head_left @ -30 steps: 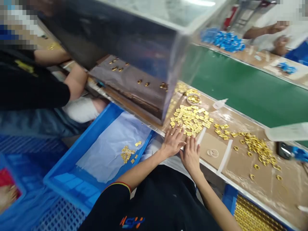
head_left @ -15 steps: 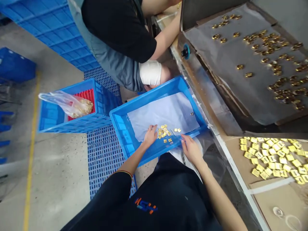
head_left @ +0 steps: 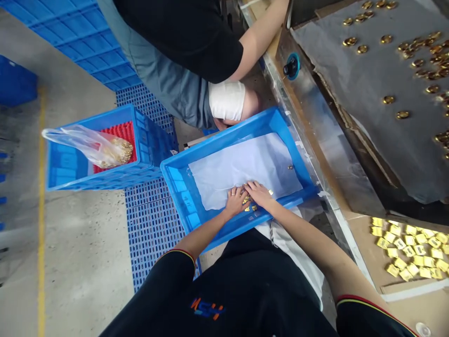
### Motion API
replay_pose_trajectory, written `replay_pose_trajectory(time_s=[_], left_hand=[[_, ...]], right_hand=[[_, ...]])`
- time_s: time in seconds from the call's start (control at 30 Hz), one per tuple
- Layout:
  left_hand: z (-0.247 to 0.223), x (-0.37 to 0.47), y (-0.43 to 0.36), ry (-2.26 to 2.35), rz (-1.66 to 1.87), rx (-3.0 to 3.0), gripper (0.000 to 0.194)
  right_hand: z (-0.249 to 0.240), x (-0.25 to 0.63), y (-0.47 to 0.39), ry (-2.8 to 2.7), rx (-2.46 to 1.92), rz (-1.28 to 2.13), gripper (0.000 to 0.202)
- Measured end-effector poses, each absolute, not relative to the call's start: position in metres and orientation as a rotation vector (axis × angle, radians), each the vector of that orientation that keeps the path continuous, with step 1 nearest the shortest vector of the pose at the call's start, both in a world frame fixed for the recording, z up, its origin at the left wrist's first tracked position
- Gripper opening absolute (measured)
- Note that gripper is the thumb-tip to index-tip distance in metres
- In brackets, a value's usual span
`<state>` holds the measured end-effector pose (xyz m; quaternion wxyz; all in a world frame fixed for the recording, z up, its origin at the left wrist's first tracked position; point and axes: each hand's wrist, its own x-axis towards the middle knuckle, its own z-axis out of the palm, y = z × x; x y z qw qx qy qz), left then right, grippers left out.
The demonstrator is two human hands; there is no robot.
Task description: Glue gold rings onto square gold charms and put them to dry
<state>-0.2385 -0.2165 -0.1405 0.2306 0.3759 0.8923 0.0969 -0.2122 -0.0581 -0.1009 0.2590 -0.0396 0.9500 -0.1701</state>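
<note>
My left hand (head_left: 235,202) and my right hand (head_left: 259,193) are side by side over a small pile of gold square pieces (head_left: 247,205) in a shallow blue tray (head_left: 206,234). Fingers of both hands are spread and curve down onto the pile, partly covering it; no piece is visibly lifted. A white sheet (head_left: 228,161) lines much of the tray floor. Some gold pieces show just below my fingers, and another gold piece (head_left: 270,192) lies right of my right hand. One small round gold piece (head_left: 290,167) sits near the tray's right end.
A co-worker's bare arm (head_left: 257,42) and knee are beyond the tray. On the right, a metal-sided bench section (head_left: 326,126) holds gold rings on grey sheeting, with gold squares (head_left: 414,248) on cardboard below. Left stands a blue crate (head_left: 147,140) with a plastic bag (head_left: 112,152).
My right hand has moved left from the tray's near edge onto the gold pieces. My left hand has shifted right onto the pile, and the hands now meet. The view has shifted slightly.
</note>
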Motion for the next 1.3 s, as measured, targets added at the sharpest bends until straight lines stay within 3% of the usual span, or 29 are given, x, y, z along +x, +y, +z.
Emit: replay_pose_trajectory(time_s=[0.13,0.37,0.67,0.97,1.3], left_hand=[[-0.147,-0.247,-0.217,2.386,0.360,1.107,0.032],[-0.156,-0.250,-0.218,2.312,0.598,1.047,0.016],[-0.151,-0.271,-0.217,2.245,1.181,0.496,0.032],[-0.111,-0.288,-0.224,1.822,1.811,-0.319,0.038],[-0.058,-0.282,-0.204,1.260,1.851,-0.294,0.017]], right_hand=[[-0.104,-0.209,-0.050,2.554,-0.116,-0.420,0.027],[-0.109,-0.208,-0.057,2.493,-0.109,-0.445,0.027],[-0.111,-0.209,-0.045,2.354,-0.008,-0.683,0.027],[-0.106,-0.210,-0.033,2.121,0.363,-1.385,0.025],[-0.061,-0.193,-0.042,1.887,0.807,-2.217,0.027]])
